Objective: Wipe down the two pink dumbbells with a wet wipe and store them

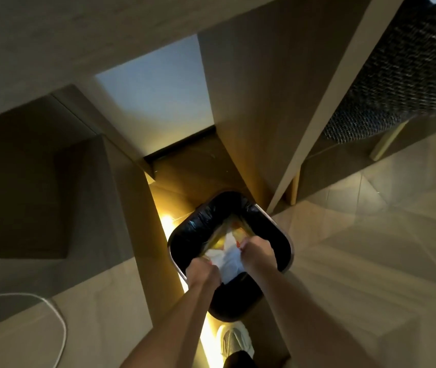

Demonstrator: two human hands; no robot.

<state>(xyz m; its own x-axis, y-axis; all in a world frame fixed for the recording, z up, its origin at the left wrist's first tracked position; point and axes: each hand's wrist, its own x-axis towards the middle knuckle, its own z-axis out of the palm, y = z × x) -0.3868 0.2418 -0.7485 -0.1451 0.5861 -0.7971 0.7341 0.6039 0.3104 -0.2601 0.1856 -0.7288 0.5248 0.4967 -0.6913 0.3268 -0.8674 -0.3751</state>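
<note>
Both of my hands hold a white wet wipe (229, 262) over a trash bin (283, 232) lined with a black bag. My left hand (203, 273) grips the wipe's lower left part. At its upper right edge, my right hand (258, 252) pinches it. The wipe hangs crumpled between them, just above the bin's opening. White and yellowish trash lies inside the bin. No pink dumbbells are in view.
The bin stands on the floor between wooden cabinet panels (251, 115), beside a glowing light strip (167, 221). A dark woven chair (402, 83) is at the upper right. A white cable (60, 314) loops at the lower left. My shoe (234, 341) is below the bin.
</note>
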